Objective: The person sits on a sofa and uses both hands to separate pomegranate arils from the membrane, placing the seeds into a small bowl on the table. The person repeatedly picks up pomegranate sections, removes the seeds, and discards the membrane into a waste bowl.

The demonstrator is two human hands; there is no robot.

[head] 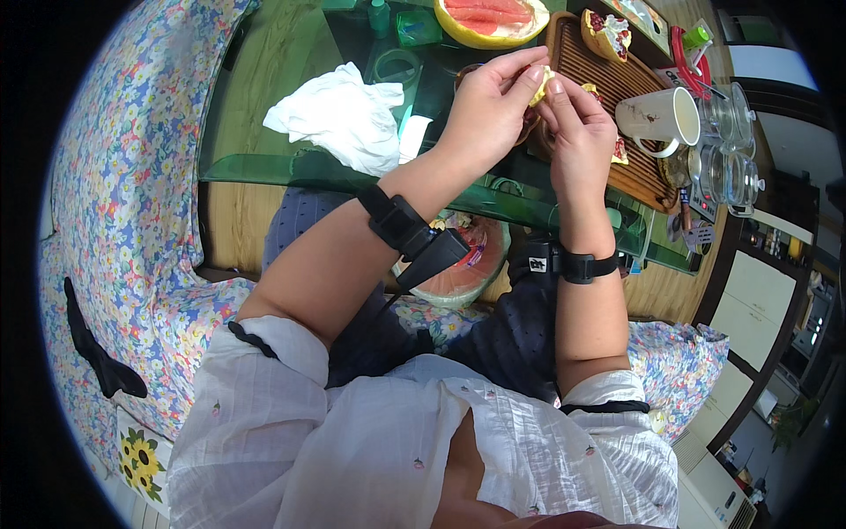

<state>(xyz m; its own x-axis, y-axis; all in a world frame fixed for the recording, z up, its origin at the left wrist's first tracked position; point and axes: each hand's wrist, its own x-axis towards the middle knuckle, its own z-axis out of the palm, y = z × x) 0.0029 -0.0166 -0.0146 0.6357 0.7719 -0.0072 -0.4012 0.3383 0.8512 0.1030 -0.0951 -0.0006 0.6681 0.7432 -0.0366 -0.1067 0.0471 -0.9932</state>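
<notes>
My left hand (492, 99) and my right hand (581, 125) meet over the glass table, both gripping a small piece of pomegranate (543, 84) by its pale yellow rind. Red arils show beside the left fingers. Beneath the hands is a dark-rimmed vessel, mostly hidden by them. Right of my right hand, more pomegranate pieces (620, 151) lie on a slatted wooden tea tray (575, 46). A larger opened pomegranate chunk (607, 34) rests at the tray's far end, its red arils and white membrane exposed.
A cut pomelo (492, 23) with pink flesh sits beyond my hands. Crumpled white cloth or tissue (340, 119) lies at left. A white mug (657, 119) and glass teapots (727, 175) stand at right. Below the glass table edge (264, 168), a lined waste bin (456, 284) stands between my knees.
</notes>
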